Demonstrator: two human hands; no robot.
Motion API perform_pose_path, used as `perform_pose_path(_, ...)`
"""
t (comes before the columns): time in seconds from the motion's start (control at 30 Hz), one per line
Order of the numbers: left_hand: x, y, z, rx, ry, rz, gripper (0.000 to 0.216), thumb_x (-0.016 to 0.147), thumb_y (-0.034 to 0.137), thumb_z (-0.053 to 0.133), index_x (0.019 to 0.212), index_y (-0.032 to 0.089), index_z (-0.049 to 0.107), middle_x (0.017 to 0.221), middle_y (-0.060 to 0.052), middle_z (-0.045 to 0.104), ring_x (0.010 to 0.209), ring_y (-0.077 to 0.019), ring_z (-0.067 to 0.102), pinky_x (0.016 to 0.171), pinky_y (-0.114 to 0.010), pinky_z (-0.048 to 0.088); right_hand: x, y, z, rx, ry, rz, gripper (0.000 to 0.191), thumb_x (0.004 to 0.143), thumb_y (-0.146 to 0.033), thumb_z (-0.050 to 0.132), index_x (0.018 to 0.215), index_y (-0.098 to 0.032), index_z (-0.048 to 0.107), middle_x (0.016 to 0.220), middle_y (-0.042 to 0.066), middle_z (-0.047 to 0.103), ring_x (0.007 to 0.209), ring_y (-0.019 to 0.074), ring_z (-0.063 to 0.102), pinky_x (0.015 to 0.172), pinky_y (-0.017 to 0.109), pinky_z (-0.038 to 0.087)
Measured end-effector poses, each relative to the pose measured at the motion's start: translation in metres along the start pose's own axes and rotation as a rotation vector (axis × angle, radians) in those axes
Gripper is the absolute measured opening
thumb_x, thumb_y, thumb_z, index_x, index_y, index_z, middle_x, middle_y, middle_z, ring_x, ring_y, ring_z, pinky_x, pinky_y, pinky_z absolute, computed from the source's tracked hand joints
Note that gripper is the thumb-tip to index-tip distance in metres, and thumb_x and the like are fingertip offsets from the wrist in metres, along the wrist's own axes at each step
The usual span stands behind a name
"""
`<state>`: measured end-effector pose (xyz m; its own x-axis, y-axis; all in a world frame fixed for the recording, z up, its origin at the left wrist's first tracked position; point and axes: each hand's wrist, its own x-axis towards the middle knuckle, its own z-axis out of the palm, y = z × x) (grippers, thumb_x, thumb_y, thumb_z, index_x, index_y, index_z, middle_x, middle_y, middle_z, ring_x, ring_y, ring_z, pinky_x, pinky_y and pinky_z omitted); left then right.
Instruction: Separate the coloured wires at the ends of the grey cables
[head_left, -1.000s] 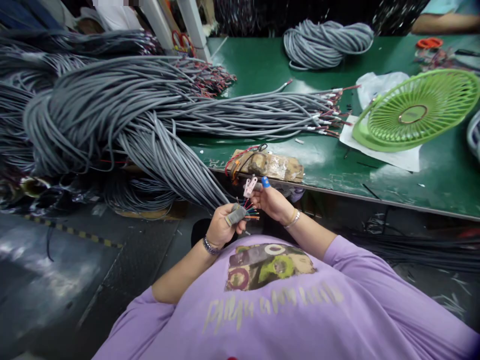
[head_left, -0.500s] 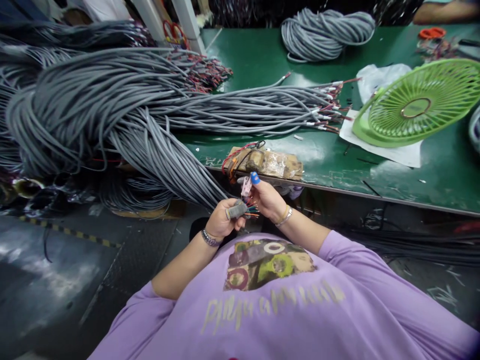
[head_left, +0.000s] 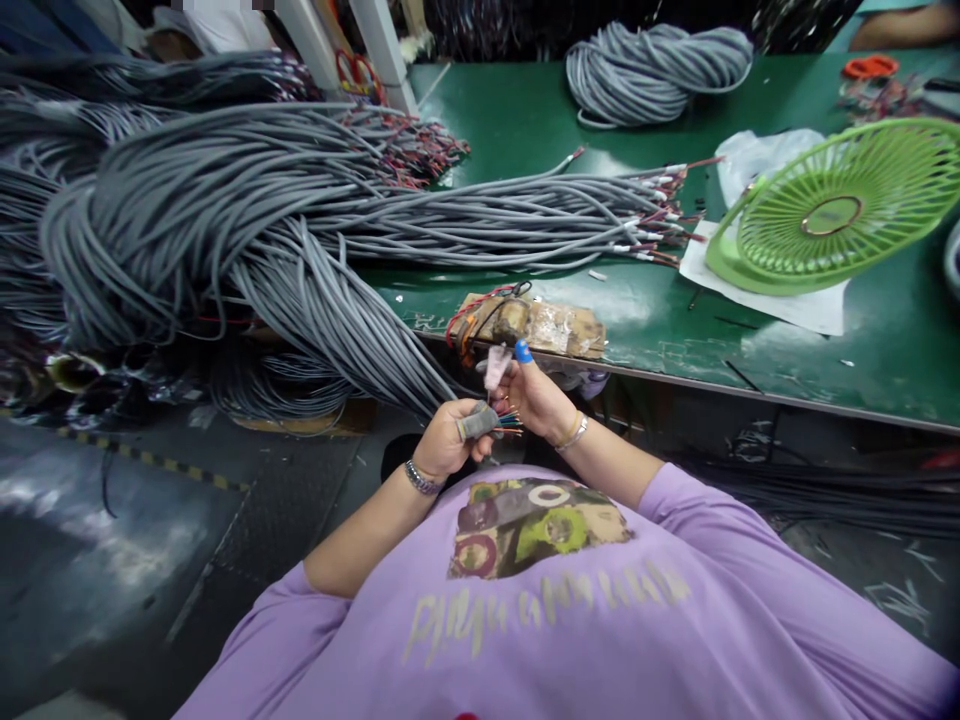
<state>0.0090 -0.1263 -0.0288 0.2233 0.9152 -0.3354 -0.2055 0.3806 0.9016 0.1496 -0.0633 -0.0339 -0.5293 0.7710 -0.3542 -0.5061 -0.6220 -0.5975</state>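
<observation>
My left hand (head_left: 444,440), with a grey wrap on its thumb (head_left: 478,422), is closed around the end of a grey cable from the bundle (head_left: 382,335). Short coloured wires (head_left: 510,421), green, blue and orange among them, fan out to the right of that thumb. Just right of the wires is my right hand (head_left: 546,402), its blue-tipped thumb raised and apart from a finger in a pale pink wrap. Its other fingers are bent beside the wires and partly hidden; whether they touch them is unclear.
A worn wooden block with wires (head_left: 555,328) lies at the edge of the green table (head_left: 502,110). Grey cables (head_left: 480,220) stretch across it towards a green fan (head_left: 832,215). Behind lie a cable coil (head_left: 660,75) and orange-handled scissors (head_left: 870,67). Another person's arm (head_left: 907,27) shows top right.
My right thumb has moved slightly right, farther from the pink-wrapped finger. My left hand keeps its hold on the cable, and the view has shifted a little.
</observation>
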Motion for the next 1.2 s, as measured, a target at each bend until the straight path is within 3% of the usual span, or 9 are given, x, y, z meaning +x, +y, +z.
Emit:
perform_pose_path(0.13,-0.008,-0.001,0.001,0.032,0.051,0.032,0.047,0.059,0.056,0.079,0.057,0.013,0.06,0.038,0.0,0.054,0.029,-0.0071,0.041,0.034,-0.02,0.033,-0.001,-0.004,-0.003,-0.036,-0.037,0.011,0.06,0.083,-0.072,0.049,0.086,-0.015,0.067,0.069,0.002,0.061,0.055,0.0095,0.049,0.05,0.021,0.042)
perform_pose_path(0.33,-0.009,0.001,0.003,-0.007,0.098,0.081,0.044,0.062,0.054,0.079,0.058,0.014,0.059,0.038,0.002,0.052,0.03,-0.007,0.041,0.034,-0.019,0.032,0.002,0.002,-0.006,-0.127,-0.013,-0.178,0.038,0.077,-0.053,0.071,0.081,-0.016,0.065,0.072,0.0,0.06,0.056,0.0075,0.045,0.052,0.021,0.04)
perform_pose_path(0.47,-0.006,0.0,0.005,-0.078,0.127,0.138,0.042,0.064,0.05,0.078,0.057,0.016,0.055,0.039,0.003,0.051,0.03,-0.0061,0.04,0.037,-0.02,0.036,0.008,0.013,-0.012,-0.179,0.054,-0.291,0.047,0.076,-0.065,0.065,0.075,-0.017,0.063,0.07,0.001,0.059,0.059,0.0093,0.046,0.055,0.022,0.041)
perform_pose_path(0.7,-0.002,-0.004,0.009,-0.11,0.19,0.141,0.041,0.061,0.05,0.078,0.06,0.016,0.055,0.04,0.003,0.052,0.032,-0.0067,0.042,0.038,-0.021,0.036,0.012,0.009,0.001,0.001,0.008,-0.057,0.054,0.077,-0.071,0.06,0.078,-0.017,0.064,0.063,0.001,0.057,0.053,0.0101,0.046,0.05,0.023,0.04)
perform_pose_path(0.9,0.0,-0.004,0.009,-0.095,0.175,0.127,0.042,0.06,0.051,0.078,0.06,0.016,0.055,0.04,0.004,0.051,0.031,-0.0064,0.04,0.037,-0.021,0.034,0.013,0.006,0.01,0.109,0.089,-0.076,0.049,0.079,-0.065,0.063,0.075,-0.016,0.063,0.064,0.0,0.06,0.052,0.0092,0.047,0.049,0.022,0.04)
perform_pose_path(1.2,-0.004,-0.005,0.009,-0.051,0.17,0.124,0.045,0.062,0.054,0.078,0.058,0.015,0.055,0.041,0.002,0.053,0.031,-0.0062,0.042,0.035,-0.019,0.032,0.009,0.007,0.002,0.122,-0.003,-0.018,0.06,0.08,-0.075,0.051,0.083,-0.017,0.064,0.067,0.001,0.06,0.054,0.01,0.049,0.049,0.021,0.042)
